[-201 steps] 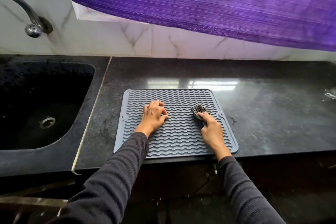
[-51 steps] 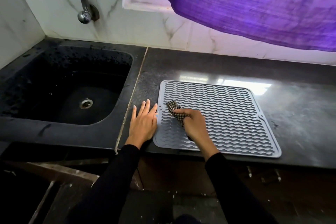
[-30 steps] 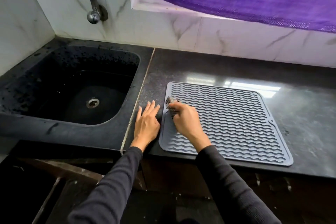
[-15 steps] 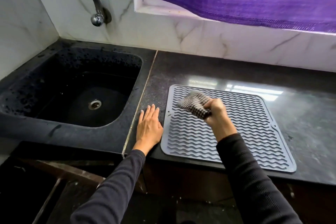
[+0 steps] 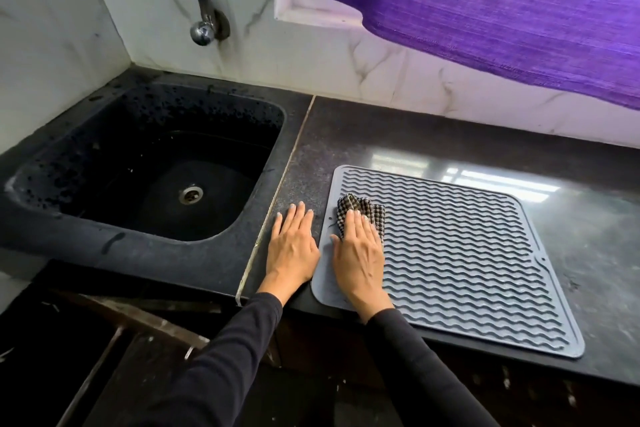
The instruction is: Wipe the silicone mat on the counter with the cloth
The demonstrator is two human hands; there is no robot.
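The mat lies flat on the counter, its near edge along the counter's front lip. The cloth sits on the mat's left strip, bunched, with most of it showing just beyond the right fingertips and the rest under them.

Right hand: palm down on the mat, fingers extended and close together, pressing the cloth flat against the ribs. This is a flat press, not a pinch; no finger curls around the fabric. The thumb rests on the mat at the left side of the cloth.

Left hand: palm down on the bare counter, just left of the mat's edge, fingers extended and together, holding nothing. Whether its edge touches the mat cannot be told. It appears to serve as a brace. The sink lies further left of these fingers, beyond the counter seam.

Progress, as a judgement: wiping is under way, and the cloth is working the left margin. No visible marks separate wiped ribs from unwiped ones, so coverage cannot be confirmed. The ribs to the right of the fingers and toward the far right corner show faint sheen only. Full completion would require passes across the whole ribbed area and the rim, then lifting the cloth clear.
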